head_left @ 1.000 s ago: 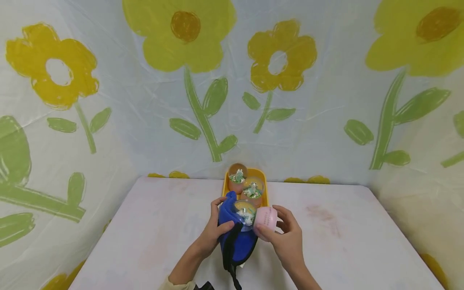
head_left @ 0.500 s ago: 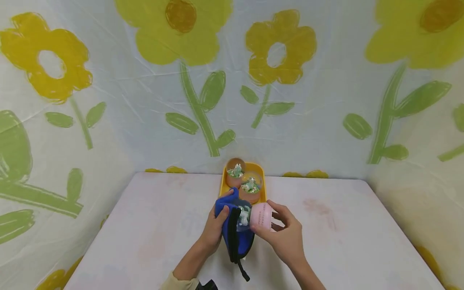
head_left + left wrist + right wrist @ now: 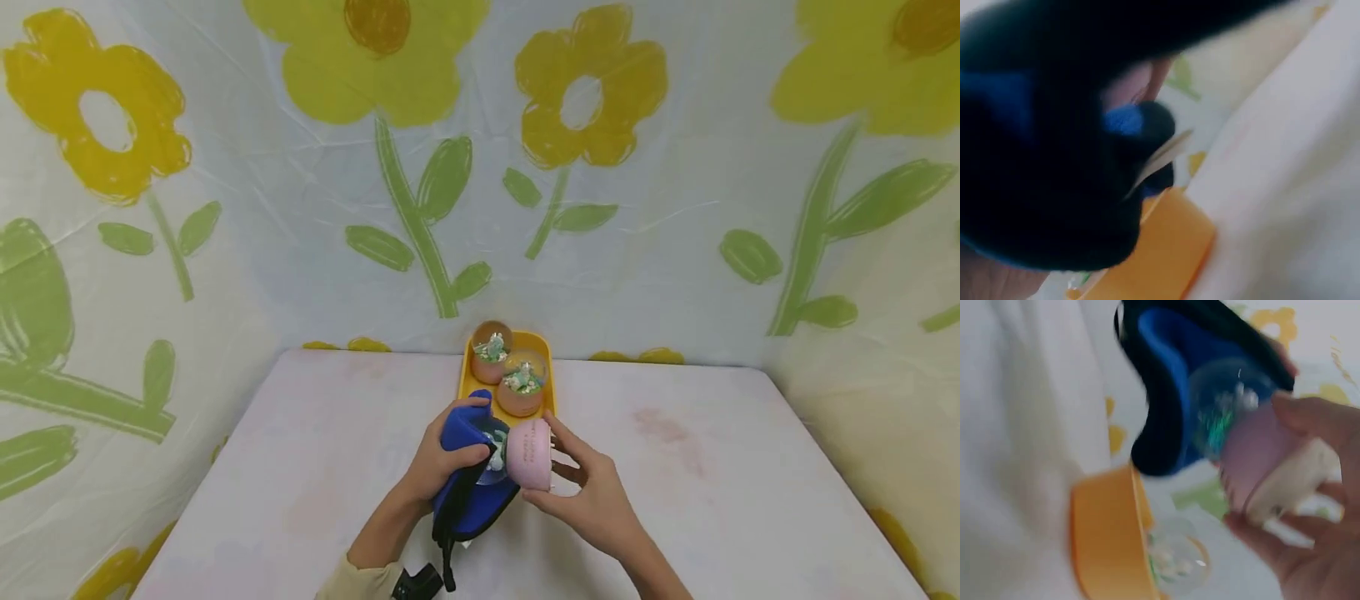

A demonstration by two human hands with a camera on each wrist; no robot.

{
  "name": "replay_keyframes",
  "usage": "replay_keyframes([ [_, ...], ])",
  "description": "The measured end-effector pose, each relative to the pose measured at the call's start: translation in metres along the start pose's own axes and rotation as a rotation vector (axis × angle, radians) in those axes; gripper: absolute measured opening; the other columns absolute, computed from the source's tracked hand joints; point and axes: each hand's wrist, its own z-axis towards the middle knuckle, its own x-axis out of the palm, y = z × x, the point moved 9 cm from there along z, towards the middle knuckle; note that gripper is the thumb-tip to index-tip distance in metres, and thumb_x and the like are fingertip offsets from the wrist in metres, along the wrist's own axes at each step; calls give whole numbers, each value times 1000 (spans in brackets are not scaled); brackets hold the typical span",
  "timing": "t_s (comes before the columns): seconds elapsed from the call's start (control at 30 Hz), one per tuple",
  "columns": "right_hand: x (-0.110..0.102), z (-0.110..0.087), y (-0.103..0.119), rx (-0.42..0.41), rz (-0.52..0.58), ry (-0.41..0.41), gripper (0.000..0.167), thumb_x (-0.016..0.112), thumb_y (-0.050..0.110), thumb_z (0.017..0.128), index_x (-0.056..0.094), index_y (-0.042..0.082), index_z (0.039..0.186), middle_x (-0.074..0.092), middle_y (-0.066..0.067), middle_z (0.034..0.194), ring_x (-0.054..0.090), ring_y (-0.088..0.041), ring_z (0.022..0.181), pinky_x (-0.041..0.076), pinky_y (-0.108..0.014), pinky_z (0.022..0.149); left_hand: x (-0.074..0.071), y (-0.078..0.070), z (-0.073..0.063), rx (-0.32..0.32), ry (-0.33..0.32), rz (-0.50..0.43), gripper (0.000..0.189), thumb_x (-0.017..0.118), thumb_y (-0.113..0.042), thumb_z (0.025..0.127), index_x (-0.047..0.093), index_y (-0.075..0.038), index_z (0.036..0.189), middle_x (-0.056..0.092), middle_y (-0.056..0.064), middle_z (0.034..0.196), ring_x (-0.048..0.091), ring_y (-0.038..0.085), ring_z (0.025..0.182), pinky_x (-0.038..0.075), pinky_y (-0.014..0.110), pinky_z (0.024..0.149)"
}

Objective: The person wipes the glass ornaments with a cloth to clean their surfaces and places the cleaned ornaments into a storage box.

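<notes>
Evidently, left hand grips the black-edged blue fabric pouch, seemingly so its mouth gapes; right hand pinches the pink-based clear globe by its base, probably because the dome sits inside, near the yellow plastic tray.

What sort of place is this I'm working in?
Likely a small staged tabletop booth: flower-print sheeting closes in three sides of a pale tabletop, and a yellow tray of snow globes sits near its back edge.

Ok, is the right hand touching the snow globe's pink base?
Touching. The right wrist view shows the right hand with its thumb laid on the pink base.
</notes>
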Motion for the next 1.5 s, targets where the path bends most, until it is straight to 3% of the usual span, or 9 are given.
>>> replay_keyframes([
  [0.17,7,-11,33,-403,-400,143,74,81,28,79,48,18,144,39,-9,151,44,-28,131,37,-26,102,3,-3,1,-25,75,-52,59,63,-31,91,44,-10,143,52,17,126,53,29,109,49,45,89],
  [0.27,9,-10,36,-486,-447,131,66,80,31,80,54,18,140,42,-12,148,47,-31,128,37,-25,102,1,-8,2,-20,69,1,60,67,-30,89,46,-14,142,53,16,126,54,30,109,49,45,87],
  [0.57,5,9,-29,215,266,129,69,79,16,81,48,8,143,61,-17,123,67,-29,87,56,-34,75,1,-28,-4,158,40,233,74,81,-38,75,49,-23,140,50,10,134,51,34,112,52,43,83],
  [0.7,-2,12,-25,277,270,137,67,77,18,83,49,11,142,60,-20,121,65,-32,83,56,-36,74,6,-31,-4,222,6,179,71,78,-41,77,49,-19,139,50,18,131,52,35,112,52,43,84],
  [0.97,-5,-8,33,-374,-325,117,75,85,37,72,55,17,138,50,-11,141,55,-26,119,44,-23,95,9,-7,-2,104,5,-85,65,64,-29,89,39,-10,146,47,19,129,50,30,113,48,44,89],
  [1.07,-5,-16,39,-504,-360,66,74,87,34,70,58,14,135,49,-13,140,55,-26,117,43,-20,95,10,0,-3,39,33,-122,64,60,-29,90,37,-10,147,48,19,127,50,30,113,48,44,90],
  [1.17,-10,-9,24,-388,-189,28,79,92,22,64,57,11,134,56,-12,133,61,-22,107,51,-24,84,11,0,-3,22,26,-88,64,63,-31,89,39,-13,146,52,18,125,52,30,111,49,44,89],
  [1.4,-2,-1,-40,293,242,-15,68,82,15,76,55,5,137,64,-17,110,65,-26,74,57,-34,66,5,-6,-9,84,-88,63,66,74,-29,81,47,-23,140,55,16,122,55,32,106,52,43,82],
  [1.5,0,-3,-38,366,288,-4,68,81,18,77,54,8,138,63,-17,113,65,-28,78,56,-35,68,5,-12,-10,144,-107,107,66,76,-30,79,48,-23,139,53,16,126,54,35,108,52,44,82],
])
